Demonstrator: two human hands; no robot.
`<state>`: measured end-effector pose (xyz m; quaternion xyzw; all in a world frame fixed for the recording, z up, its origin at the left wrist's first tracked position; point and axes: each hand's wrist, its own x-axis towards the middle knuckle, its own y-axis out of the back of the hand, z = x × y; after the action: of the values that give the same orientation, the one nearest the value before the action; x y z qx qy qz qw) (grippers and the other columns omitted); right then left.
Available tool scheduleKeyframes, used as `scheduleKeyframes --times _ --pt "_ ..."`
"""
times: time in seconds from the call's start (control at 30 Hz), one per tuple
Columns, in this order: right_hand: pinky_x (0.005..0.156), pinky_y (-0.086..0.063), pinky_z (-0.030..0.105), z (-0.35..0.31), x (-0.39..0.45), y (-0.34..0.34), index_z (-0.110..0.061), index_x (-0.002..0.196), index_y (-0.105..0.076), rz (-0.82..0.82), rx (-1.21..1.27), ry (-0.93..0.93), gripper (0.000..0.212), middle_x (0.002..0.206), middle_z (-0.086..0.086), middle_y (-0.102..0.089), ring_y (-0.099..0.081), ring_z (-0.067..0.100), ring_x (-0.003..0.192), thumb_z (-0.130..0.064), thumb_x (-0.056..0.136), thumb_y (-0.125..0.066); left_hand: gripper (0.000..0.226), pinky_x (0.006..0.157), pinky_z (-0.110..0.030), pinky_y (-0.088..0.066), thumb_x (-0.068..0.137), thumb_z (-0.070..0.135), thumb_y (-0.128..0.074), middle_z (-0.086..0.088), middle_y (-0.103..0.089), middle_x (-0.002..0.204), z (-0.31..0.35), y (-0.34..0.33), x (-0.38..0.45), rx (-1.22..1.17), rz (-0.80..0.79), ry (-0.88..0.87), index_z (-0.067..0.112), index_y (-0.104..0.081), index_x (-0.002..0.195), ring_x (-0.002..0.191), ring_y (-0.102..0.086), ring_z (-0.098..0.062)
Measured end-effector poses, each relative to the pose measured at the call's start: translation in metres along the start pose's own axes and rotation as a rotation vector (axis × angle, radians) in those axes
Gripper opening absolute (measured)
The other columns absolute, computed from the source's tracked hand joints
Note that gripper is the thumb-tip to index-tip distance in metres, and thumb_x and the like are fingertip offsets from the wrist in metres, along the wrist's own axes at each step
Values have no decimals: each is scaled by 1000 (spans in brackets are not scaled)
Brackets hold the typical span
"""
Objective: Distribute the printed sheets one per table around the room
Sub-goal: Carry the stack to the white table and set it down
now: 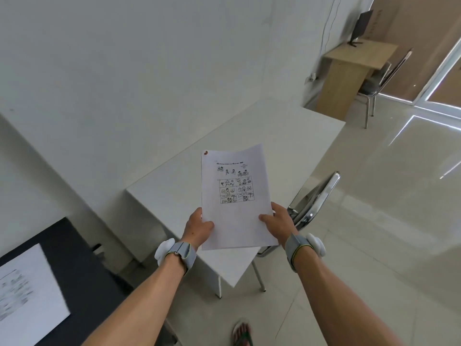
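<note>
I hold printed sheets point(235, 196) with a cartoon grid on the top page, upright in front of me above a white table point(287, 136). My left hand point(198, 227) grips the lower left edge, thumb on the front. On the lower right edge, my right hand point(278, 219) grips the same way. Whether it is one sheet or a small stack I cannot tell. Another printed sheet point(27, 295) lies flat on a black table point(72, 255) at the lower left.
A metal-framed chair point(314, 196) stands at the white table's right side. Farther back right is a wooden desk point(349, 71) with a monitor point(361, 26) and a second chair point(384, 76). Glossy tiled floor point(386, 196) spreads to the right. A white wall runs along the left.
</note>
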<state>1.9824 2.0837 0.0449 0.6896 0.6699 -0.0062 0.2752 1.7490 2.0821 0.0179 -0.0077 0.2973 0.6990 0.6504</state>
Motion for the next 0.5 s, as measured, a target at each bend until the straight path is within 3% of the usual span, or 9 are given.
scheduleKeyframes --times 0.23,0.37,0.5 --pt "89 -56 39 -17 79 76 -25 109 -62 17 -23 -6 27 105 4 -71 -68 27 96 -6 92 -57 29 99 -50 -52 86 4 -57 -13 -68 115 71 -62 68 33 -10 0 7 -58 115 107 -63 -36" --pt "71 -53 28 -22 122 122 -21 110 -62 28 -20 18 27 101 4 -70 -67 25 90 -3 92 -57 29 99 -51 -53 86 2 -58 -15 -68 116 110 -98 101 25 -22 -11 6 -58 115 107 -64 -37" --pt "86 -57 39 -18 177 173 -22 110 -63 5 -28 27 27 103 6 -71 -69 28 94 -3 91 -57 29 99 -52 -52 87 2 -59 -15 -68 116 149 -146 135 13 -1 -18 6 -59 115 108 -64 -37"
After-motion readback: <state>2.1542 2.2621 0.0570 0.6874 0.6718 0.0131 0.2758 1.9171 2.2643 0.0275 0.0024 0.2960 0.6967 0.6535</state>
